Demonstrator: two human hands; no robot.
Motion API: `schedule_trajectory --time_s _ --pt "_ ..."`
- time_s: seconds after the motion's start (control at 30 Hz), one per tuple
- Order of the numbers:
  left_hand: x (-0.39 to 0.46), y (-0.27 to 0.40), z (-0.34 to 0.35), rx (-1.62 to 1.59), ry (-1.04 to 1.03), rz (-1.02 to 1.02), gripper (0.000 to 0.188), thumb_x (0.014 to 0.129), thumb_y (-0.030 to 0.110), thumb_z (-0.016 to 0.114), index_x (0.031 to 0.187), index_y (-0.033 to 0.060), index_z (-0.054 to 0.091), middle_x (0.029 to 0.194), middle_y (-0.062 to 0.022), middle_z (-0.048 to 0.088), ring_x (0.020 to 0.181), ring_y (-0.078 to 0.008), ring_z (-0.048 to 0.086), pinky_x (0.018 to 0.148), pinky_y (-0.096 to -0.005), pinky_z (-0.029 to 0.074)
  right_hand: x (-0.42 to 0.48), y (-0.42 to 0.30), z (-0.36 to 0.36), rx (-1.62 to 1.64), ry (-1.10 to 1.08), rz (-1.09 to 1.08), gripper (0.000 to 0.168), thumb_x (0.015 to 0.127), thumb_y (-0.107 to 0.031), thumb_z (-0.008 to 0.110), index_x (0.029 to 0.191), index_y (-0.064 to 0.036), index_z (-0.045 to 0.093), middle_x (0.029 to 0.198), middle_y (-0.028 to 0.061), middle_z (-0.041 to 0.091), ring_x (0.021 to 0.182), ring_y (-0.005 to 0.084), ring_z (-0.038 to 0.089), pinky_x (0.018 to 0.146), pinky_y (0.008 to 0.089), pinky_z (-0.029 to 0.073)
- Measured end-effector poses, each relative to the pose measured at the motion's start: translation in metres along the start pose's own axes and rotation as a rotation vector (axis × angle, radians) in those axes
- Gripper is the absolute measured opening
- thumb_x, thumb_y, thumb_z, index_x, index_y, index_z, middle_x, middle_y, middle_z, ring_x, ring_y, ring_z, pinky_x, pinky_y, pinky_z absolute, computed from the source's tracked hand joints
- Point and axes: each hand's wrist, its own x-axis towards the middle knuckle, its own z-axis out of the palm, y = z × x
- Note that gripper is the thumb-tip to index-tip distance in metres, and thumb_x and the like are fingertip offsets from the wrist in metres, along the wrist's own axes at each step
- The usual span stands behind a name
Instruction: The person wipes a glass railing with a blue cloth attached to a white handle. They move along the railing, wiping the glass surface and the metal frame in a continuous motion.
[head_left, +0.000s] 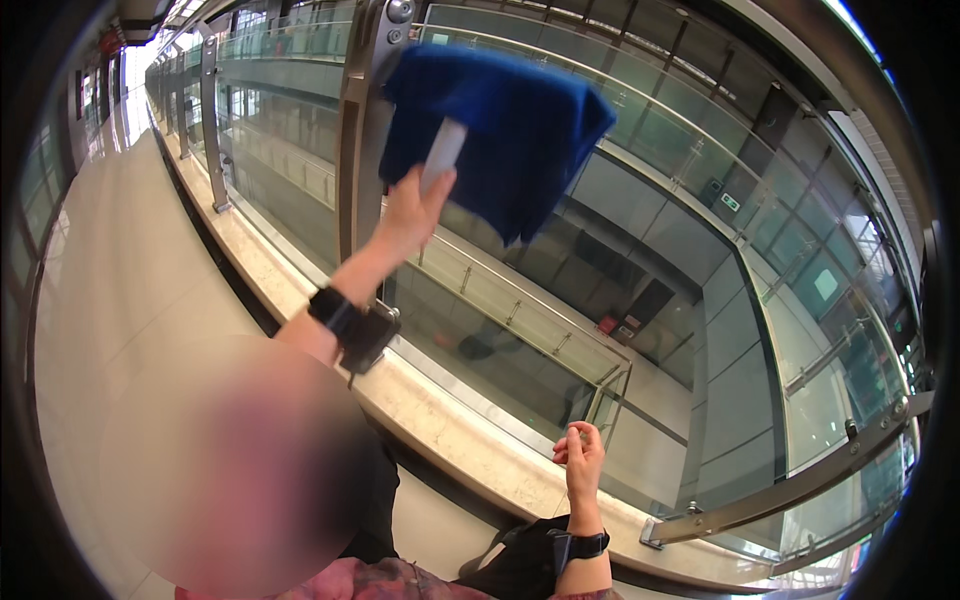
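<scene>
My left hand (412, 214), raised ahead of me, grips a pale flat handle (442, 154). Its upper end disappears beneath a blue cloth (510, 142), blurred by motion. The cloth hangs in folds in front of a glass balustrade panel (480, 300); whether it touches the glass I cannot tell. A metal railing post (364, 142) stands just beside the cloth's left edge. Lower and to the right, my right hand (585, 457) holds nothing, its fingers loosely bent, close to the lower part of the glass. Both wrists wear black straps.
A stone ledge (450, 442) runs along the foot of the balustrade. Another metal post (780, 487) stands at right. Beyond the glass is a drop to a lower level with railings (517, 307). A tiled corridor floor (135, 247) stretches left. A round blur hides the lower left.
</scene>
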Motion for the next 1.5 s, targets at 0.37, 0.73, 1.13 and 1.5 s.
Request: schedule_trajectory --time_s 0.37,0.73,1.13,1.5 --pt "-0.088 -0.113 -0.018 0.252 0.018 0.059 0.047 0.09 0.042 0.053 0.104 -0.0027 0.053 0.085 -0.0262 0.062 0.085 -0.0424 0.061 0.07 -0.0418 0.048 0.001 0.0 0.008 -0.049 -0.036 0.027 0.017 0.093 -0.018 0.052 0.101 -0.002 0.053 0.065 0.006 0.059 0.052 0.009 0.054 0.048 0.0209 0.045" --pt "-0.102 -0.183 -0.009 0.237 0.085 -0.088 0.043 0.091 0.037 0.054 0.105 -0.003 0.055 0.088 -0.0244 0.063 0.088 -0.0401 0.061 0.074 -0.0406 0.048 -0.013 -0.002 -0.006 -0.158 -0.014 0.072 0.017 0.093 -0.016 0.052 0.101 -0.001 0.053 0.065 0.0056 0.058 0.052 0.0086 0.052 0.048 0.0208 0.044" --pt "-0.255 -0.281 -0.006 0.244 -0.047 -0.486 0.049 0.088 0.046 0.052 0.094 -0.0023 0.056 0.078 -0.0237 0.061 0.077 -0.0393 0.06 0.069 -0.0428 0.046 -0.018 0.005 -0.011 -0.243 -0.004 0.11 0.016 0.091 -0.013 0.054 0.098 0.001 0.054 0.063 0.0071 0.059 0.05 0.0094 0.054 0.047 0.0207 0.043" --pt "-0.09 -0.078 0.029 -0.188 -0.056 -0.018 0.034 0.096 0.038 0.043 0.099 0.0039 0.045 0.048 -0.0017 0.045 0.033 -0.0108 0.044 0.032 -0.0241 0.032 -0.012 0.003 0.005 -0.193 -0.07 0.042 0.015 0.091 -0.013 0.055 0.097 0.0 0.055 0.063 0.0069 0.06 0.052 0.0095 0.056 0.047 0.0217 0.045"
